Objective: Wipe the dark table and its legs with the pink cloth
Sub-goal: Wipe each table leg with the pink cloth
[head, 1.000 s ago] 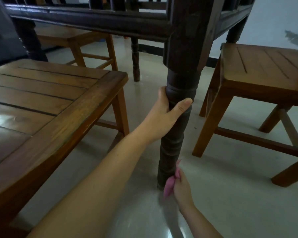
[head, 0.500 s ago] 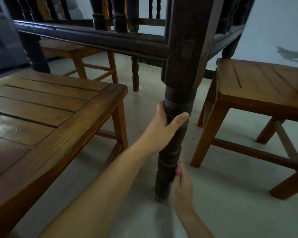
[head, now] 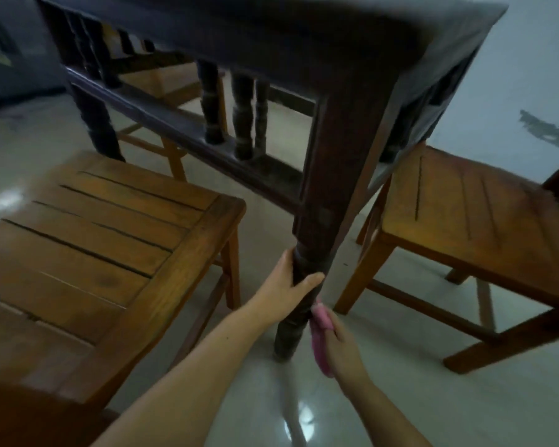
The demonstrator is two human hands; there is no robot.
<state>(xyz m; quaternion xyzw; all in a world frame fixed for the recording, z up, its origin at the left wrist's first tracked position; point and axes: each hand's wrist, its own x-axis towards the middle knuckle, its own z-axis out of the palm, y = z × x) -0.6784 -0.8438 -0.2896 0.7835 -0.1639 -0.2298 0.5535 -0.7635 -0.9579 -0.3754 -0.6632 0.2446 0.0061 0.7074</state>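
The dark table (head: 271,30) fills the top of the view, seen from low down. Its near corner leg (head: 333,188) is square above and turned below, reaching the floor at centre. My left hand (head: 288,288) is wrapped around the turned part of that leg. Just below and to the right, my right hand (head: 342,346) holds the pink cloth (head: 321,337) bunched against the leg's lower right side.
A brown slatted wooden chair (head: 110,253) stands close on the left and another brown chair (head: 475,214) on the right of the leg. A third chair (head: 155,82) sits behind the table. The floor (head: 400,398) is pale glossy tile; a white wall (head: 530,59) is at right.
The view has risen and pulled back, so the table's edge shows now. My right hand with the cloth has stayed low on the leg; the cloth shows more. My left hand keeps its grip.
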